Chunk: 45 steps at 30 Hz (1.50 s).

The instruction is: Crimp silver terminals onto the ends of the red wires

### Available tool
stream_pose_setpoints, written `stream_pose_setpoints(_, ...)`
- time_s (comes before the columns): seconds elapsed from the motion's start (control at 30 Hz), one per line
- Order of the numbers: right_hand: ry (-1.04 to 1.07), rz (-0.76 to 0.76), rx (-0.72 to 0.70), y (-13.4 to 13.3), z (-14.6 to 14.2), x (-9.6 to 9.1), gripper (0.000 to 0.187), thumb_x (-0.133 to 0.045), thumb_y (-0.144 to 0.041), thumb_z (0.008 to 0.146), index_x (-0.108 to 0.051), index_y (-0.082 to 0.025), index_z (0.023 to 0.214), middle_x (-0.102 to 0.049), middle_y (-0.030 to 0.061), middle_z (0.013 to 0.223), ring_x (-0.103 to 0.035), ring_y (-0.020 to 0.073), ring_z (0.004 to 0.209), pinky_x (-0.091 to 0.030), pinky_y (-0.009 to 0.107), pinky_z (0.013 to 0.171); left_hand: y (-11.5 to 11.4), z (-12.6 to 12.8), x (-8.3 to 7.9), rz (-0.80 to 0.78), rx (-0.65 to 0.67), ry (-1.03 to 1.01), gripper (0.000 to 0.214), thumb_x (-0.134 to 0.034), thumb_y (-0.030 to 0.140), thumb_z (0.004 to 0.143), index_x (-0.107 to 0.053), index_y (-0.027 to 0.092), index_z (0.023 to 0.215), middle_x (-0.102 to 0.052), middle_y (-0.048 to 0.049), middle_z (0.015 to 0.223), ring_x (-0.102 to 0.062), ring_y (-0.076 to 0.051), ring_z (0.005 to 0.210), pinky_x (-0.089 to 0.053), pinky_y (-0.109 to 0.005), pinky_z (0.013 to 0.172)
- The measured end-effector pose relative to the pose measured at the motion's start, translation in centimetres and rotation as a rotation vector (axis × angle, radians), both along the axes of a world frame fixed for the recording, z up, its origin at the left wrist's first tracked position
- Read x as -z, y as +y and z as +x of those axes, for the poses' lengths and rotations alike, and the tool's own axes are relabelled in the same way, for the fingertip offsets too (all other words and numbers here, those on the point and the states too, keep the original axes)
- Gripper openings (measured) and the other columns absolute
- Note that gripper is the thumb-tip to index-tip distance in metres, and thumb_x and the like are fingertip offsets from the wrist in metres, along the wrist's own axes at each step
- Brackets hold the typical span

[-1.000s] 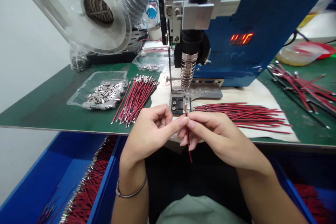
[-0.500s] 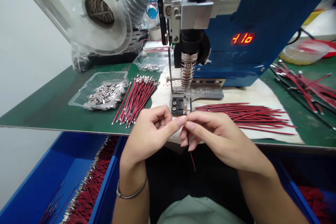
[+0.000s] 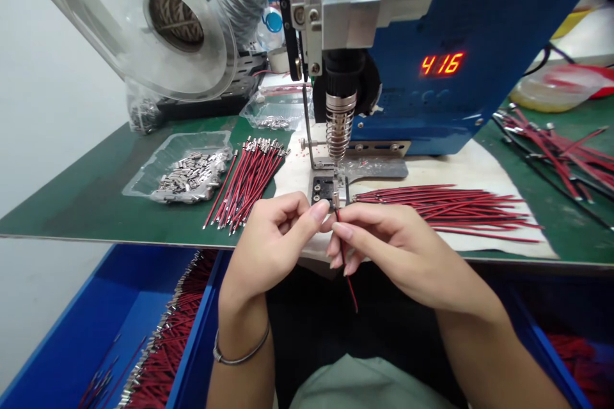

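A red-and-black wire (image 3: pixel 350 285) hangs down between my two hands, its upper end at the small metal jig under the machine's soldering head (image 3: pixel 341 121). My right hand (image 3: pixel 388 239) pinches this wire between thumb and fingers. On the other side, my left hand (image 3: pixel 278 243) is closed, thumb and index finger pressed together at the upper part of the wire. A small metal connector (image 3: pixel 336 199) stands upright in the jig, just beyond my fingertips. The exact joint between wire and connector is too small to make out.
Red-and-black wires (image 3: pixel 455 208) lie on a white cloth to the right. Wires with metal ends (image 3: pixel 249 182) are bundled at left, beside a clear tray (image 3: pixel 139 185) of connectors. The blue machine (image 3: pixel 422 25) stands behind. Blue bins (image 3: pixel 125 281) sit below the table edge.
My left thumb has drawn slightly left, away from my right thumb, showing more of the wire between them. The view has shifted a little.
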State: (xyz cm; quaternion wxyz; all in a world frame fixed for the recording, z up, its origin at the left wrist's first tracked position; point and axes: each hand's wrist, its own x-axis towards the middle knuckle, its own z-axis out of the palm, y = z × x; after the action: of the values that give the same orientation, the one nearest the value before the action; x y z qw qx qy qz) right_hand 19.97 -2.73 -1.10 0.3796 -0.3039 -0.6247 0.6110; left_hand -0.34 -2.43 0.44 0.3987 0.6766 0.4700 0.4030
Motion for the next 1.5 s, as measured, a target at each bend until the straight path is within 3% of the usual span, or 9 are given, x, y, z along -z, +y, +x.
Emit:
stream_pose_setpoints(0.63, 0.012, 0.026, -0.027, -0.05, 0.12, -0.13, 0.026, -0.060, -0.024, 0.111, -0.073, -0.017, 0.089, -0.074, -0.0006, 0.081, -0.071, 0.0083, 0.071, -0.059, 0.014, 0.067, 0.11, 0.34, -0.07, 0.021, -0.020, 0.032, 0.042, -0.067, 0.040, 0.098, -0.055, 0.019, 0.063, -0.044, 0.0032, 0.057, -0.036, -0.010, 0.054, -0.028, -0.025, 0.050)
stream_pose_setpoints(1.07, 0.013, 0.032, -0.036, 0.00, 0.25, 0.09, 0.029, -0.057, -0.025, 0.113, -0.073, -0.017, 0.090, -0.075, -0.0001, 0.083, -0.073, 0.0080, 0.074, -0.059, 0.012, 0.068, 0.01, 0.30, 0.05, 0.073, -0.023, 0.038, 0.038, -0.066, 0.035, 0.099, -0.061, 0.017, 0.065, -0.050, 0.0033, 0.056, -0.037, -0.009, 0.051, -0.028, -0.024, 0.048)
stream_pose_setpoints(1.5, 0.013, 0.043, -0.062, 0.00, 0.47, 0.66, 0.031, -0.056, -0.030, 0.115, -0.075, -0.017, 0.094, -0.078, 0.0023, 0.089, -0.076, 0.0116, 0.079, -0.062, 0.017, 0.072, -0.05, 0.15, 0.19, 0.039, -0.066, 0.073, 0.044, -0.070, 0.043, 0.097, -0.057, 0.018, 0.063, -0.048, 0.0025, 0.058, -0.039, -0.010, 0.055, -0.030, -0.025, 0.051)
